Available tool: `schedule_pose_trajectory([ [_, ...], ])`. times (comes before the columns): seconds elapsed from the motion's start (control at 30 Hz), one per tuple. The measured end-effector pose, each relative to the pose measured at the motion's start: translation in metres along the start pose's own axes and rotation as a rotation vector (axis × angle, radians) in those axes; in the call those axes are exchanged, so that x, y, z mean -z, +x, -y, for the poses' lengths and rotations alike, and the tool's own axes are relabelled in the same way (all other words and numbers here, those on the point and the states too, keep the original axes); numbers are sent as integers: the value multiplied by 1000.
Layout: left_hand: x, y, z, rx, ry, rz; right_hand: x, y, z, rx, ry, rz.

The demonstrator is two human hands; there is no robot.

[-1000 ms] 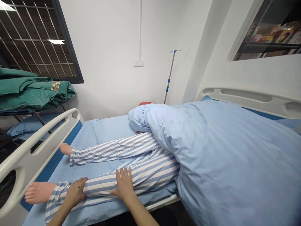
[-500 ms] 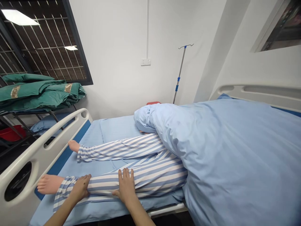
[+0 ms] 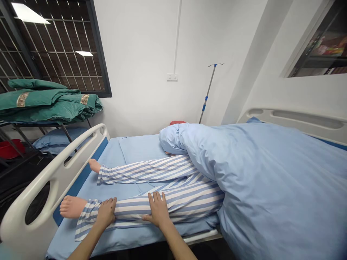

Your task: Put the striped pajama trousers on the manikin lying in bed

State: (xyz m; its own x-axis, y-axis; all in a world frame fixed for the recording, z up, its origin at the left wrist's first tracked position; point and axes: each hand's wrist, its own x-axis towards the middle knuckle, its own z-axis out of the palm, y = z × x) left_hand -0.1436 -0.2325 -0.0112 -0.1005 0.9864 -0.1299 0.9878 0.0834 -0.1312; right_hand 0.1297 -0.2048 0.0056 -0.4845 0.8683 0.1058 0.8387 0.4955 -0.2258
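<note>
- The person's left hand lay across the lower part of the nearer leg, just above the ankle. Its fingers were close together and curved over the striped cloth. I could not tell whether they were gripping or only resting.
- The person's right hand lay palm down further up the same leg. Its fingers were spread wide and flat on the cloth, with the thumb out to the side, and held no fold of fabric.
- The nearer leg of a patient mannequin wore blue-and-white striped pyjamas and lay straight along the bed, its bare foot pointing toward the white plastic side rail.
- The farther leg lay apart from it, also striped.
- A light blue duvet covered the mannequin's upper body and head.
- The bed had a smooth light blue sheet and a curved white headboard.
- Beyond the rail, folded green blankets sat on a dark metal rack, above a blue pillow and a red basin.
- A slim metal drip stand rose behind the bed, against a white wall.
</note>
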Motion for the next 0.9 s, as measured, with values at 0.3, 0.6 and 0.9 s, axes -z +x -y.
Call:
schedule_pose_trajectory([
  [0.3, 0, 0, 0, 0, 8, -19, 18, 0, -8, 20, -20, 33],
  [0.6, -5, 1, 2, -9, -16, -42, 4, -19, -36, 2, -72, -5],
  [0.9, -6, 1, 2, -3, -30, -37, 5, -15, -28, -10, -101, -5],
])
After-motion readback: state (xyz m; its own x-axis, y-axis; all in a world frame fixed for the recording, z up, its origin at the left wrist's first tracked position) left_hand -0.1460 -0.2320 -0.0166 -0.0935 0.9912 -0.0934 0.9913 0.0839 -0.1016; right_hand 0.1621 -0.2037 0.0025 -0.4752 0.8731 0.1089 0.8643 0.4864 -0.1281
